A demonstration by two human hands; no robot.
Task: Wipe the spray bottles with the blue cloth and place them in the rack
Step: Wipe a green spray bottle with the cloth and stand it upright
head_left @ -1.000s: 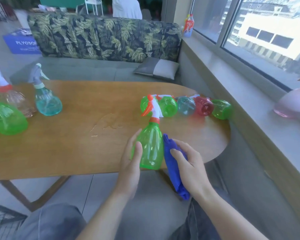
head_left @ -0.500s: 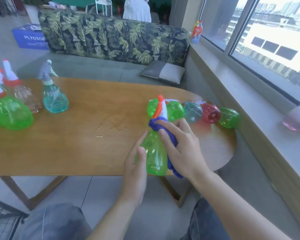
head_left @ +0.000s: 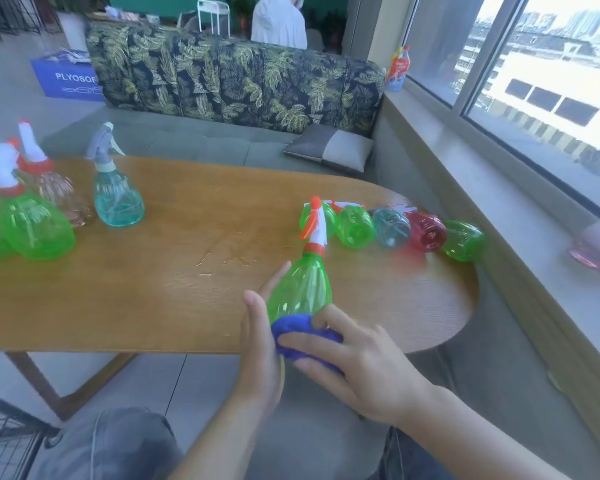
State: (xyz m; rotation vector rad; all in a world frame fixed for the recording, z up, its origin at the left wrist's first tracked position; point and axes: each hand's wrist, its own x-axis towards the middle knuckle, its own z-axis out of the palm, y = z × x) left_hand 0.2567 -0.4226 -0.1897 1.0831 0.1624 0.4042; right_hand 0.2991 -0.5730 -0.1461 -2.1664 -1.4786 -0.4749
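Over the near edge of the wooden table point(head_left: 153, 306), we are gripping the green spray bottle point(head_left: 300, 289) in our left hand point(head_left: 258, 358) while our right hand point(head_left: 354, 362) is pressing the blue cloth point(head_left: 302, 336) around its base, risking twisting the slick plastic loose onto the floor.

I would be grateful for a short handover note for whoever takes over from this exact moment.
Left hand grips the green spray bottle over the table's near edge. Right hand presses the blue cloth against the bottle's base.
Five bottles lie in a row by the far right edge; four more stand at the left.
Done: wiping under way.
Left: finish wiping, rack the bottles. No rack clearly visible.
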